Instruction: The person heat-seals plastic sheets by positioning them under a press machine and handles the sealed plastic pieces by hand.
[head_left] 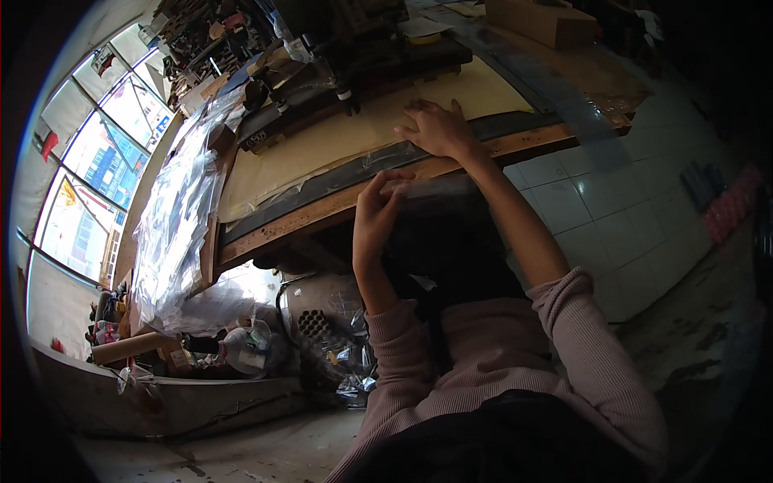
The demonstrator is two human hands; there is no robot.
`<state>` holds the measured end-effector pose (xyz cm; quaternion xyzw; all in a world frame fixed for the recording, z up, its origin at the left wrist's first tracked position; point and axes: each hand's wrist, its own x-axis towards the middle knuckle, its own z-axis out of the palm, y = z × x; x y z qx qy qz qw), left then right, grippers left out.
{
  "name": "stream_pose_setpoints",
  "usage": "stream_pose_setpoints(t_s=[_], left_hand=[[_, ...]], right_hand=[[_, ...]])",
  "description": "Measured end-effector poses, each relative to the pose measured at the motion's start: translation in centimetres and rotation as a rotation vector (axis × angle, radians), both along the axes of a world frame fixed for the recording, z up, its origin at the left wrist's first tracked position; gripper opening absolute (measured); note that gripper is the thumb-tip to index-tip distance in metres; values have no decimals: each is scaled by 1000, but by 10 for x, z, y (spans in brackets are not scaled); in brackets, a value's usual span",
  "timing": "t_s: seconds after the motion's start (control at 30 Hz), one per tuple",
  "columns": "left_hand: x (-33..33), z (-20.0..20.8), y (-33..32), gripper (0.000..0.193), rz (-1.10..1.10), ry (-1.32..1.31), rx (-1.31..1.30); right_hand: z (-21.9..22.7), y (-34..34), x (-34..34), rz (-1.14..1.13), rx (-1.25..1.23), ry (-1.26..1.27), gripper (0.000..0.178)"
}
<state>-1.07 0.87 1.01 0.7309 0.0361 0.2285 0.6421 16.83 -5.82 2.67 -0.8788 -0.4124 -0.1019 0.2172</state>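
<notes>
While the right hand [437, 129] lies flat w/ fingers spread open on the long dark strip [354, 171] running along the front of the wooden-edged desk [322, 211], the left hand [377, 211] is raised just below the desk edge, fingers curled & pinching the near edge of a clear thin plastic sheet [439, 187]. That sheet hangs off the desk front, betw. the two hands, over a dark area by the person's lap. Behind the right hand sits a big beige flat sheet [354, 129] covering most of the desk top. At the desk's left end, a heap of crumpled clear plastic bags [173, 217] spills downward. Below it, a brown cardboard tube [133, 348] lies near more bags on the floor. White floor tiles [612, 209] show at right.
</notes>
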Motion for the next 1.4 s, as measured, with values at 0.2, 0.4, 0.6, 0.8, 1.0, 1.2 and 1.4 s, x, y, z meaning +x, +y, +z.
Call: stream_pose_setpoints(t_s=[0.2,0.4,0.6,0.8,1.0,1.2,1.4], left_hand=[[1,-3,4,20,-88,-106,33],[-1,-3,4,23,-196,-14,-40],[-32,24,-16,24,-195,-226,-115],[-56,52,-19,27,-288,-59,56],[-32,30,-7,41,-404,173,253],[-24,12,9,43,-509,-28,371],[-25,-11,34,33,-444,181,353]], right_hand=[[-2,1,-3,9,40,-61,53],[-9,-1,-2,15,173,-129,44],[0,-7,5,-151,272,16,27],[-7,-8,4,-129,252,-218,26],[-7,0,18,-148,348,-323,26],[55,-33,18,319,562,452,20],[103,-60,-1,563,605,771,27]])
